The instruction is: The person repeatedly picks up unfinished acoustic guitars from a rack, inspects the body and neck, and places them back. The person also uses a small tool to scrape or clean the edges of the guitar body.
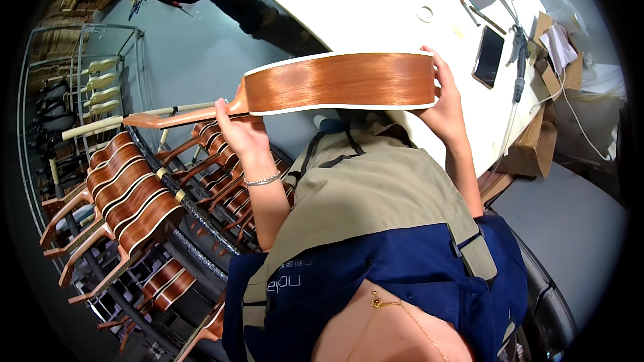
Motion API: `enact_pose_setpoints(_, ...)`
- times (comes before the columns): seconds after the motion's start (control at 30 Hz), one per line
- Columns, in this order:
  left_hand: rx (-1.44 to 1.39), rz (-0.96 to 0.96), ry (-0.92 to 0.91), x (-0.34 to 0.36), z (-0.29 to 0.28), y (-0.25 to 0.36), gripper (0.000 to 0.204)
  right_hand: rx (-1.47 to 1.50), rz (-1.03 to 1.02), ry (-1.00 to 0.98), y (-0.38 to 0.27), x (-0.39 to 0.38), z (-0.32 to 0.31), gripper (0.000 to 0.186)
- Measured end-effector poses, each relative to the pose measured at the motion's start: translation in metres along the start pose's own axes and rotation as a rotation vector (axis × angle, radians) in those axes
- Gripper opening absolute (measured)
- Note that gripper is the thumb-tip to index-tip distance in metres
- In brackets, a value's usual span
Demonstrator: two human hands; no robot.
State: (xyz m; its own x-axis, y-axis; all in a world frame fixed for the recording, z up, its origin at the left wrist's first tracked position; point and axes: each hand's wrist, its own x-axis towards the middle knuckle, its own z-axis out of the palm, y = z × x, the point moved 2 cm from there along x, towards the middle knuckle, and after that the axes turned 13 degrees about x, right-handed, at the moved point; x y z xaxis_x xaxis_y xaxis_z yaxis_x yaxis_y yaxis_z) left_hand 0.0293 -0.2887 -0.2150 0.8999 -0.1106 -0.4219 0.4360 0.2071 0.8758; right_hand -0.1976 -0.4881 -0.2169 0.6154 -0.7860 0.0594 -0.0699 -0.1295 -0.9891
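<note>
I hold a small reddish-brown wooden guitar body (pixel 335 84) edge-on in front of me, its side with white binding facing the camera. My left hand (pixel 236 127) grips the neck where it joins the body, with a thin bracelet on the wrist. My right hand (pixel 444 100) cups the rounded bottom end of the body. The neck (pixel 168 118) points left, over a rack. A tan and blue apron (pixel 376 228) covers my chest below the instrument.
A wheeled rack (pixel 127 194) at the left holds several similar unfinished guitars. A white table (pixel 376 7) lies beyond, with a phone (pixel 488 55), notebook, tape ring and tools. Cardboard boxes (pixel 530 147) stand at its right end. Another person stands at the top left.
</note>
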Motion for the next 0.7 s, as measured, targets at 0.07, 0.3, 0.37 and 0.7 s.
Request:
enact_pose_setpoints(0.07, -0.036, -0.004, -0.02, 0.01, -0.009, -0.005, 0.037, -0.05, -0.003, -0.014, -0.008, 0.001, 0.001, 0.085)
enact_pose_setpoints(0.3, -0.056, -0.23, -0.006, 0.057, -0.038, -0.048, 0.045, -0.311, -0.283, -0.038, -0.038, -0.004, 0.011, 0.078)
enact_pose_setpoints(0.37, -0.087, -0.211, -0.226, 0.063, -0.039, -0.06, 0.04, -0.327, -0.407, -0.093, -0.055, -0.006, 0.018, 0.081)
enact_pose_setpoints(0.7, -0.204, -0.127, -0.288, 0.08, -0.067, -0.108, 0.041, -0.166, -0.226, -0.245, -0.029, -0.002, 0.013, 0.078)
